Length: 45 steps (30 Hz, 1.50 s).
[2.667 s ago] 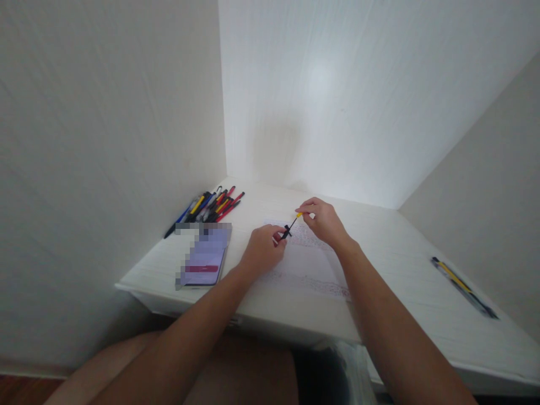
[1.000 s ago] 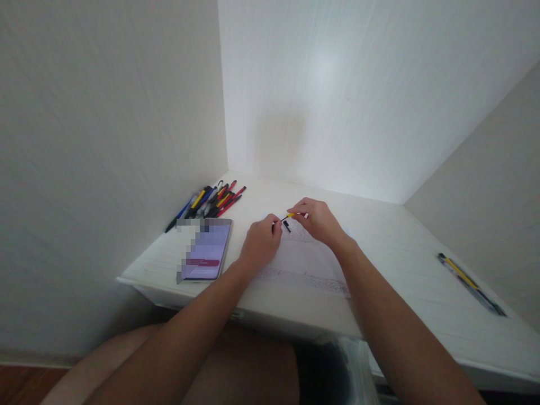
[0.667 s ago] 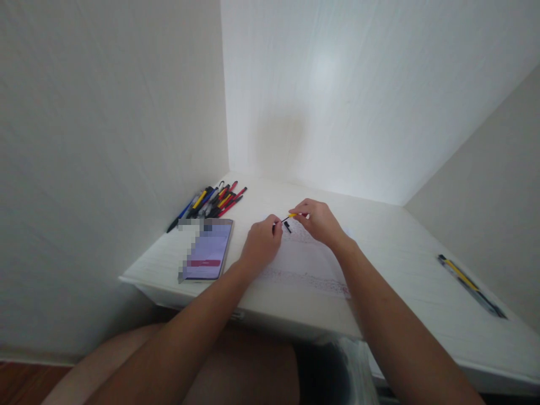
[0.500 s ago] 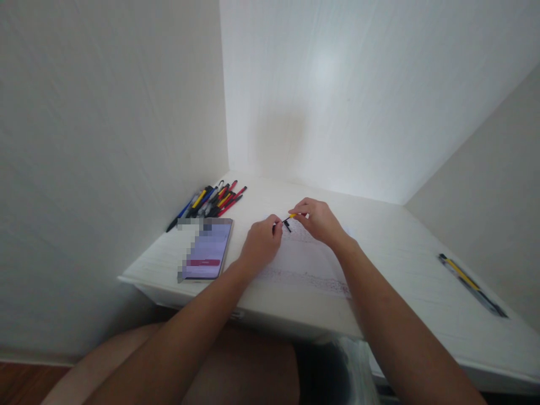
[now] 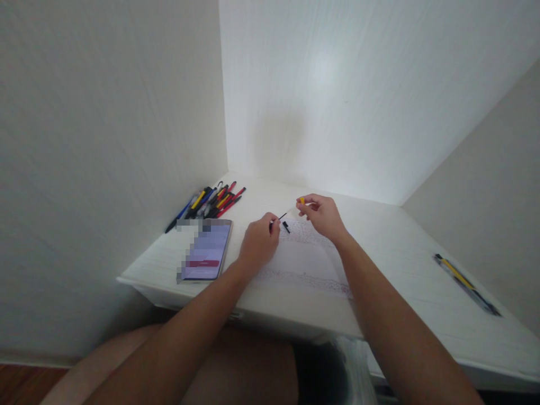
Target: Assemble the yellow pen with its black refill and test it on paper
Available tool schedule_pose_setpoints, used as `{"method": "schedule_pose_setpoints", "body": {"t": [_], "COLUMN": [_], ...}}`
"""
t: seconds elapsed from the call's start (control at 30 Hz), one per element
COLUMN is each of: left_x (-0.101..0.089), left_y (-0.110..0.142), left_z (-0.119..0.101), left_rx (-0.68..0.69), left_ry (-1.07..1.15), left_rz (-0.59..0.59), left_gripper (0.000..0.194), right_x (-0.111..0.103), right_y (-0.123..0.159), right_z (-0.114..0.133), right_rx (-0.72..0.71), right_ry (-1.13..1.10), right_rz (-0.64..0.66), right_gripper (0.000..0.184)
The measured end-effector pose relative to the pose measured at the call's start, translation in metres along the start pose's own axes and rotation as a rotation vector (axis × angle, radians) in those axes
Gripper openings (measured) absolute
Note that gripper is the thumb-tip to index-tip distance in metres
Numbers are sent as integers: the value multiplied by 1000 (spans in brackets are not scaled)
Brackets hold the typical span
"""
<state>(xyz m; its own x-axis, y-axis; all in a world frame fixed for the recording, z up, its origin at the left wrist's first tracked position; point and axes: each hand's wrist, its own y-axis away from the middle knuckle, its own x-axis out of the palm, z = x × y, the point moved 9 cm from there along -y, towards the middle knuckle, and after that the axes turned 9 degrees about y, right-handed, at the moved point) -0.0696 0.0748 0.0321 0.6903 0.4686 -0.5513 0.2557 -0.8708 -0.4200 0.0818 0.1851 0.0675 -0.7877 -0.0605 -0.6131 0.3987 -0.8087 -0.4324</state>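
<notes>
My left hand (image 5: 259,239) is closed around a thin dark pen refill (image 5: 282,216), whose tip sticks out to the upper right past my fingertips. My right hand (image 5: 324,215) pinches a yellow pen barrel (image 5: 302,200); only its short yellow end shows, and the rest is hidden by my fingers. A gap separates the refill from the yellow barrel. Between and just below the hands, a small black pen cap (image 5: 286,226) with a clip lies on a sheet of paper (image 5: 304,259) covered in fine writing at its top and bottom.
At the left wall lies a pile of pens (image 5: 215,199) in red, yellow, black and blue. A phone (image 5: 208,247) with a lit screen rests left of my left forearm. Several pens (image 5: 466,284) lie by the right wall on the white desk (image 5: 392,253).
My right hand has moved slightly up and right with the yellow barrel, which has come apart from the dark refill. My left hand has shifted slightly left, still holding the refill.
</notes>
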Motion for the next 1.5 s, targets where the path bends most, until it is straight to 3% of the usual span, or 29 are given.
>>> {"method": "schedule_pose_setpoints", "body": {"t": [0.2,0.37,0.67,1.0,1.17,1.33,1.5], "left_x": [3,-1,-5,-5,-7,-9,-9], "left_y": [1,1,1,1,0,0,0], "left_z": [-2,-6,-9,-8,-8,-7,-2], "left_rx": [4,21,46,46,50,34,6], "left_ry": [56,80,131,82,50,47,58], "left_rz": [31,-6,-37,-45,-62,-75,-82], "left_gripper": [23,23,25,26,27,27,26], "right_x": [11,18,20,29,37,28,2], "right_y": [4,6,4,8,10,8,3], "right_z": [-16,-27,-33,-17,-10,-13,-28], "right_rx": [337,465,450,392,386,396,372], "right_ry": [-801,-959,-860,-874,-828,-831,-673], "right_rz": [-58,-73,-50,46,108,39,-122], "right_gripper": [23,15,16,25,20,26,28]}}
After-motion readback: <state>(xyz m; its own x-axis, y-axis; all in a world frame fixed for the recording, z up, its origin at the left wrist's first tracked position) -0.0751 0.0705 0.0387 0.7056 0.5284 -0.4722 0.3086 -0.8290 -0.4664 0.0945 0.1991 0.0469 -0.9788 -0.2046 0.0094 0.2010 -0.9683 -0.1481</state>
